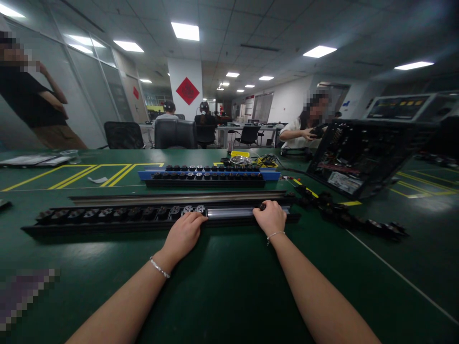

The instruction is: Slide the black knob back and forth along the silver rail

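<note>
In front of me lies a long black power strip housing point(143, 226). A row of black socket modules point(120, 213) fills its left and middle part, and a bare shiny channel point(231, 213) shows further right. My left hand point(182, 236) is closed over the near edge of the housing, its fingertips by the last modules of the row. Over the channel's right part, my right hand point(271, 219) pinches a small black socket module point(263, 206), mostly hidden by the fingers. A long dark cover strip point(179, 198) lies just behind the housing.
Further back are a blue strip point(143, 175) and another black strip point(204, 183) with sockets. Linked black modules point(340, 212) trail to the right, near an open computer case point(355, 157). A person point(297, 134) sits opposite; another point(32, 100) stands left.
</note>
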Motion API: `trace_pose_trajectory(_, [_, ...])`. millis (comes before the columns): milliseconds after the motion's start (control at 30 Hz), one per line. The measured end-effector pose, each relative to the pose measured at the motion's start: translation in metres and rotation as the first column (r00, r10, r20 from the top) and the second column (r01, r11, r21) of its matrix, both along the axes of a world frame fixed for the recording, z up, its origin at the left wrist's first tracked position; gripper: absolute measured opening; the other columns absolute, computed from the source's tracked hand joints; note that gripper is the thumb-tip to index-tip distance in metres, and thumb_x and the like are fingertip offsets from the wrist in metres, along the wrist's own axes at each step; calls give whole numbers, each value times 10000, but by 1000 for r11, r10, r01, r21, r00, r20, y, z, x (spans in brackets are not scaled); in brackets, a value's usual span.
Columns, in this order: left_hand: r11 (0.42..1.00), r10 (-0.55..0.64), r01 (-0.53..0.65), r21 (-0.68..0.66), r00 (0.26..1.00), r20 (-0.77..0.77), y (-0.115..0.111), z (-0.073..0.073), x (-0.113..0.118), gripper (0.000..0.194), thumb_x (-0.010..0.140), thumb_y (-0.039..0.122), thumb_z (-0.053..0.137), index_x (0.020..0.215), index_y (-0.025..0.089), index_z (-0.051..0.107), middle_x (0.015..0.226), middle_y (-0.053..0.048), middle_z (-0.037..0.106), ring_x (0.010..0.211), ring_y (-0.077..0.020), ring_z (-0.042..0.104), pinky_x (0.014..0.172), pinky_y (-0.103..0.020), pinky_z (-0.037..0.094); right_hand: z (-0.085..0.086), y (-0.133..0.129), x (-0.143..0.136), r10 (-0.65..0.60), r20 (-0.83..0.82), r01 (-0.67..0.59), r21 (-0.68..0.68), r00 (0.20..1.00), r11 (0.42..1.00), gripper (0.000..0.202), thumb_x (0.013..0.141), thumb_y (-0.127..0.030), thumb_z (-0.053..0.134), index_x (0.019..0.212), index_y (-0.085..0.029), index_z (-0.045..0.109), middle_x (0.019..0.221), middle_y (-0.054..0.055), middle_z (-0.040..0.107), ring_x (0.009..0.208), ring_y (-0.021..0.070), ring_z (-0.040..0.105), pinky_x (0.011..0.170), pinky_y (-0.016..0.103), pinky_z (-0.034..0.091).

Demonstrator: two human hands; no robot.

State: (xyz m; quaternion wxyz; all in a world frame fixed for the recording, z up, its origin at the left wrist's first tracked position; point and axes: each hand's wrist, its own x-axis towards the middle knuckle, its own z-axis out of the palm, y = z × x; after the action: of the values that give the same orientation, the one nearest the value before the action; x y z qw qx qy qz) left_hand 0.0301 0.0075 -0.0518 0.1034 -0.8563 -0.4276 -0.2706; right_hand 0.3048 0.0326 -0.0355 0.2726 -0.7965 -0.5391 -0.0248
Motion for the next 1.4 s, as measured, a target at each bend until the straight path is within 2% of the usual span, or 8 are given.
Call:
trace_pose_trajectory(400, [1000,-3,3,-8,1000,-14,2,-2,-1,317,814,89,426,1068,178,593,1038,-73,620,948,-198,546,864,-375,471,0,3,21,-96,18,96,-7,995,995,337,693,-327,499,958,-167,632,988,106,586,995,260,507,863,392,343])
trace_pose_trajectory(1400, [1000,-17,17,23,1000,-9,3,-4,-2,329,818,94,415,1081,185,590,1038,-83,619,944,-198,554,854,-385,481,-4,4,50,-218,4,218,35,976,975,379,691,-337,490,990,-160,641,991,126,592,992,273,505,929,423,302])
